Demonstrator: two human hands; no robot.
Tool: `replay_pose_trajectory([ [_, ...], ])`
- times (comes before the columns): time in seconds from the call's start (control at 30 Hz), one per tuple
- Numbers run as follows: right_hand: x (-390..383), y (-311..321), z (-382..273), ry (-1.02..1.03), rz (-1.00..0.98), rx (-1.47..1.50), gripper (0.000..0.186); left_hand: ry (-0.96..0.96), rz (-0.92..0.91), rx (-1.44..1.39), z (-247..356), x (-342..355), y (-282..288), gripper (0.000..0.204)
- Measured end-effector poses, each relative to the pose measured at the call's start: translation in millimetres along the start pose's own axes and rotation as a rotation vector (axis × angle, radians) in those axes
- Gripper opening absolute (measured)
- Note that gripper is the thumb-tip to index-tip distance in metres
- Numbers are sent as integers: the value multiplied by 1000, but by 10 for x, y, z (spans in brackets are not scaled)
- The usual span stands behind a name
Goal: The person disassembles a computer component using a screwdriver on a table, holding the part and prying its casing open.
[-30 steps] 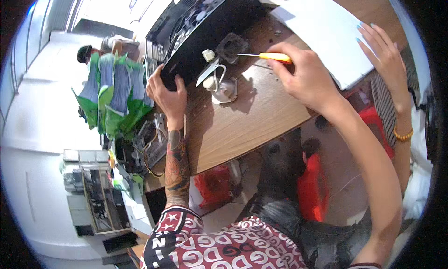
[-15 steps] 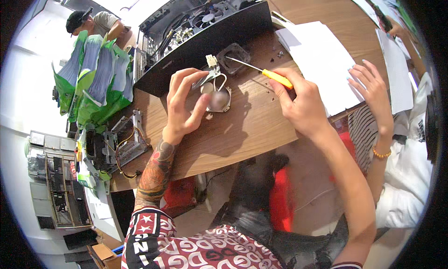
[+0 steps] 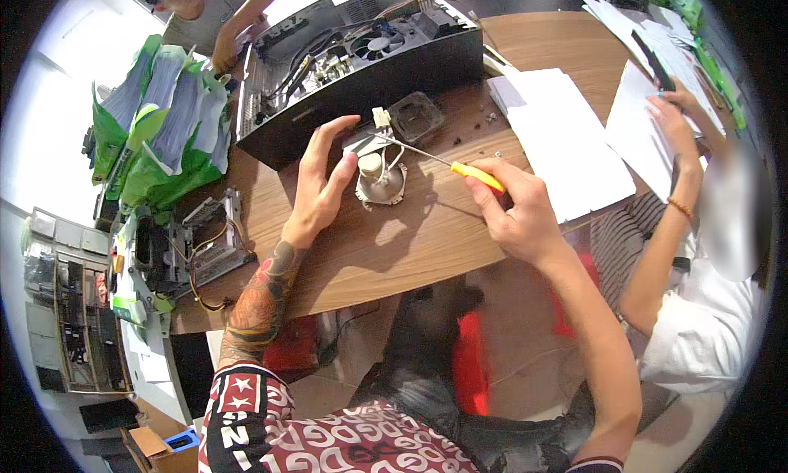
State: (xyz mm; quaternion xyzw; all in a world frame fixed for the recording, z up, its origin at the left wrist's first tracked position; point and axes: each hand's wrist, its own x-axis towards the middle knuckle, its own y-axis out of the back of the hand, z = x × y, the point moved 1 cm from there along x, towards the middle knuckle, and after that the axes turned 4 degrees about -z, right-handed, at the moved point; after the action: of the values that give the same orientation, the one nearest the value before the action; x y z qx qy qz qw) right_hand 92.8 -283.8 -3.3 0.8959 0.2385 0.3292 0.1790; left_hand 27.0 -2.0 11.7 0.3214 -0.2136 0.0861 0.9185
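My right hand (image 3: 515,206) grips the yellow handle of a screwdriver (image 3: 478,176). Its thin shaft reaches left, with the tip over a small grey metal plate (image 3: 358,141) beside a white connector (image 3: 381,118). Below the plate lies a small round speaker (image 3: 382,185) with a metal frame and white wires. My left hand (image 3: 316,181) is curved open at the speaker's left, its thumb and fingers apart around the plate's near end. Whether the thumb touches the plate, I cannot tell.
An opened black computer case (image 3: 361,87) stands behind. A clear square plastic part (image 3: 416,117) and several small screws (image 3: 460,140) lie near it. White paper (image 3: 566,144) is at right, beside another person's arm (image 3: 669,218). Green-wrapped paper packs (image 3: 168,120) and a metal drive frame (image 3: 215,239) stand left.
The screwdriver tip has moved left and down from the clear plastic part to the metal plate. My left thumb and fingers have drawn slightly left. The person at right has reached farther away.
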Motion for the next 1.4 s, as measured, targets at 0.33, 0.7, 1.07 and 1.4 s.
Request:
replay_pose_trajectory([
  [0.33, 10, -66, 11, -27, -35, -54, 20, 127, -6, -148, -40, -34, -16, 49],
  [0.7, 31, -47, -15, -87, -51, -10, 24, 101, -17, -105, -11, -41, 9, 47],
  [1.07, 18, -60, 7, -54, -66, -76, 23, -4, 95, 5, 7, -25, 8, 40],
  [1.4, 10, -56, 9, -49, -65, -62, 23, 20, 135, 30, 8, -29, 5, 39],
])
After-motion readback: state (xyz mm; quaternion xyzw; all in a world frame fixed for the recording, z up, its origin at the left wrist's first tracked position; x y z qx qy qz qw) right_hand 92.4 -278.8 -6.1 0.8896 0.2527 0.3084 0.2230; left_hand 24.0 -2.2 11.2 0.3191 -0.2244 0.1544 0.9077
